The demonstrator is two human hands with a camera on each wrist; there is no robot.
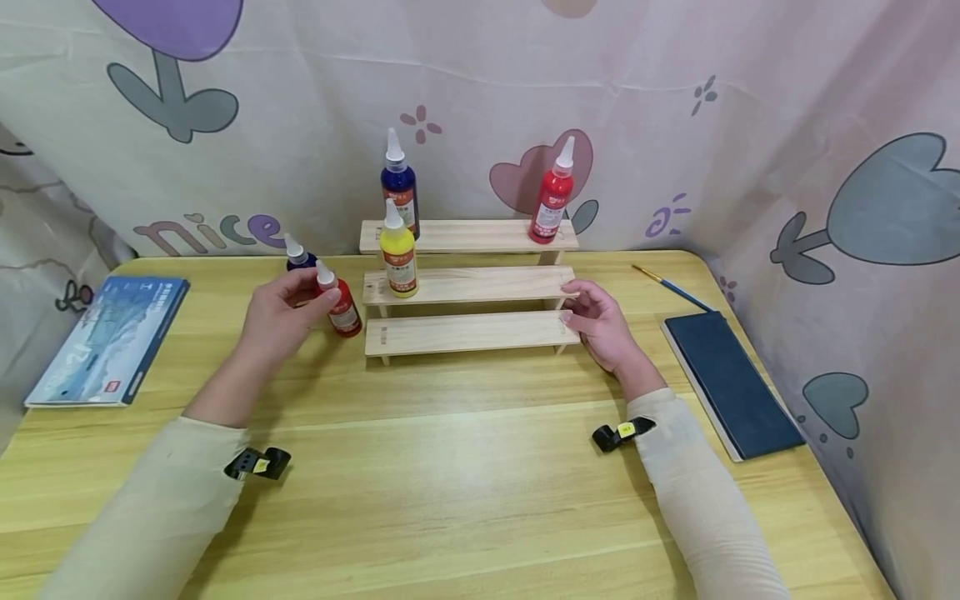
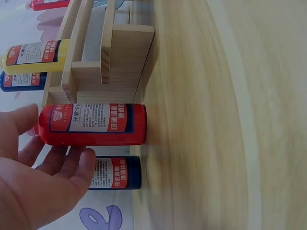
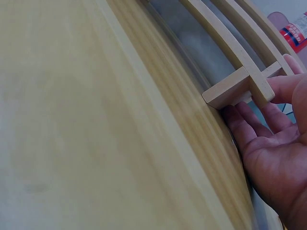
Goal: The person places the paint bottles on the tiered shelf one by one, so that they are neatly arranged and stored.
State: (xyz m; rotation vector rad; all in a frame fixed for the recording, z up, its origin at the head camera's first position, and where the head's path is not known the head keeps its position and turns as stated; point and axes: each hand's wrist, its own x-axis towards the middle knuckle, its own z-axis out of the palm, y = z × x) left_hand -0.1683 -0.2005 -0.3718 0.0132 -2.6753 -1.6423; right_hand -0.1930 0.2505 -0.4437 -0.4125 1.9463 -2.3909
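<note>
My left hand [image 1: 279, 312] pinches a red bottle [image 2: 98, 124] with a white nozzle cap near its neck, just left of the three-step wooden rack [image 1: 468, 285]. Behind it, partly hidden by my fingers, a dark blue bottle [image 2: 115, 172] stands on the table. My right hand [image 1: 600, 327] grips the right end of the rack, fingers curled about the lower and middle shelves. A yellow bottle [image 1: 399, 260] stands at the left of the middle shelf. On the top shelf are another blue bottle [image 1: 399, 185] at the left and another red bottle [image 1: 552, 200] at the right.
A blue-and-white book [image 1: 112, 337] lies at the table's left edge. To the right lie a dark blue notebook [image 1: 731, 383] and a thin paintbrush [image 1: 672, 287]. A printed curtain [image 1: 315, 108] hangs behind the wooden table [image 1: 450, 467].
</note>
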